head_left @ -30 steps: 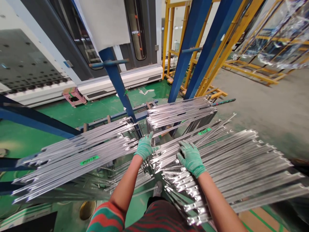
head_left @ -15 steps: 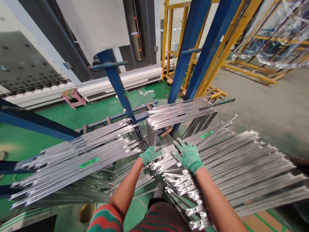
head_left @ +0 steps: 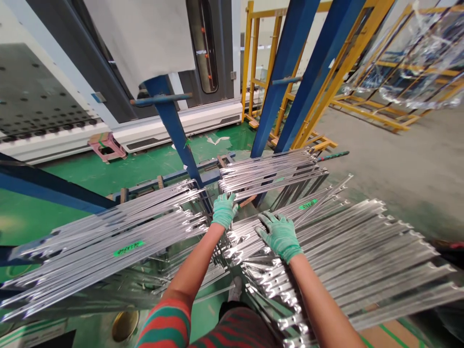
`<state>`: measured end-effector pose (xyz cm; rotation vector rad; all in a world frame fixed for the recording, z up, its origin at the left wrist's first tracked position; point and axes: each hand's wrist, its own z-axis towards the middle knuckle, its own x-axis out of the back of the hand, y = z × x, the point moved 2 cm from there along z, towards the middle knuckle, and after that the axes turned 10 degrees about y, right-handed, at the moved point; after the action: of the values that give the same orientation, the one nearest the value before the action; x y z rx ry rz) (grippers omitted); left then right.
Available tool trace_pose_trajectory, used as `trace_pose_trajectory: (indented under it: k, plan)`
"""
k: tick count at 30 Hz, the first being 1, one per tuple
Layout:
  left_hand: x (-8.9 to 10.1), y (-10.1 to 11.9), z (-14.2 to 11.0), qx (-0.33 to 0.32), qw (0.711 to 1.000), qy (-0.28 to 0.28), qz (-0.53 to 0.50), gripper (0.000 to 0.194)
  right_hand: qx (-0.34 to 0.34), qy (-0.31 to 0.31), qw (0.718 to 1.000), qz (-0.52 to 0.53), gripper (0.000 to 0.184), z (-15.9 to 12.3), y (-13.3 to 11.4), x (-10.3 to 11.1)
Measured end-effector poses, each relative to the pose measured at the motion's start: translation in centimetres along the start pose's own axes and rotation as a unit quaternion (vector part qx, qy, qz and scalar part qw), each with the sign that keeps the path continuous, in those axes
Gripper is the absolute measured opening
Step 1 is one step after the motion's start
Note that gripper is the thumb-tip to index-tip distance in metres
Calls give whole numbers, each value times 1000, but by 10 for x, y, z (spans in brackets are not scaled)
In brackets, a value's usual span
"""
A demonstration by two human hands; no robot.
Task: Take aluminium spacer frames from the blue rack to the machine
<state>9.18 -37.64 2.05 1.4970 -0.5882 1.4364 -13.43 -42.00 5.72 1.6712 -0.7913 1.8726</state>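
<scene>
Shiny aluminium strips lie in fanned bundles across a blue steel rack, and both gloved hands work at the point where the bundles meet. Nearest, the right-hand bundle spreads toward the lower right; the right hand lies flat on its inner end, fingers spread and released, pressing rather than gripping. Just beside it, the left hand reaches a little further in, its fingers curled over the near end of the rear bundle; they seem to be clenched on a strip or two, though the glare makes that hard to confirm. The left-hand bundle fans toward the lower left and carries a green label. Beyond the rack lie a green floor, a pink stool by a white machine, and yellow frames further right.
</scene>
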Motion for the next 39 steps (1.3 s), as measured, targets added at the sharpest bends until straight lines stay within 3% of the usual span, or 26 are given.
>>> trace_pose_trajectory:
  k: [3, 7, 13, 20, 28, 31, 34, 37, 39]
  plan:
    - [-15, -4, -2, -7, 990, 5, -141, 42, -4, 12, 1000, 5, 55, 0, 1, -5]
    - [-37, -12, -7, -2, 964, -31, -263, 47, 5, 34, 999, 8, 54, 1, 4, -12]
    - [-46, -20, -11, -24, 904, -94, -415, 32, 26, -20, 999, 39, 63, 17, 2, -16]
    - [-28, -12, 23, -30, 940, -41, -338, 38, 27, -19, 998, 62, 70, 23, 2, -15]
    - [-39, 10, 26, -84, 950, -119, -277, 36, 35, 2, 999, 26, 68, 32, -2, -9]
    - [-21, 4, 33, -61, 972, -65, -219, 36, 14, 11, 1000, 17, 68, 35, -5, -8]
    - [-3, -1, 45, -33, 997, 23, -70, 49, 7, 12, 1000, 10, 67, 36, -6, -9]
    - [0, 0, 50, -47, 995, 34, 77, 50, 2, 2, 1000, 7, 65, 34, -5, -11]
    - [-4, 4, 50, -55, 993, 30, 97, 49, 0, 1, 1000, 5, 65, 33, -4, -11]
